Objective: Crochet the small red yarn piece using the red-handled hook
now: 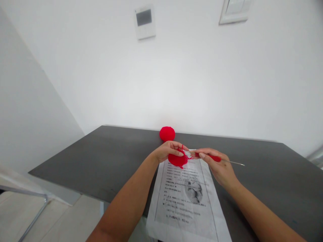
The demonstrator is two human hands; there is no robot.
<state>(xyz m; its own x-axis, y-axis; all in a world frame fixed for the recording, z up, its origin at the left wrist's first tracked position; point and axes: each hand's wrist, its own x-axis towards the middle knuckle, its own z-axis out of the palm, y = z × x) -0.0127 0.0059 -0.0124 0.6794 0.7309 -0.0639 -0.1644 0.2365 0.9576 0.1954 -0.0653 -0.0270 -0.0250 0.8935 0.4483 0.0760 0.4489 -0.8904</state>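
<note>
Between thumb and fingers, my left hand pinches a small red piece of crochet work. A strand of red yarn passes over its index finger. My right hand is closed around the red handle of a crochet hook; a thin metal end sticks out to the right past the fingers. The hook's other tip points left and meets the work near the left fingertips, though exactly how it sits in the loops is too small to tell. Behind my left hand rests a red ball of yarn.
A printed sheet of paper with text and a dark picture lies under the hands, reaching over the front edge of the dark grey table. A white wall stands behind. At lower left is a metal chair frame.
</note>
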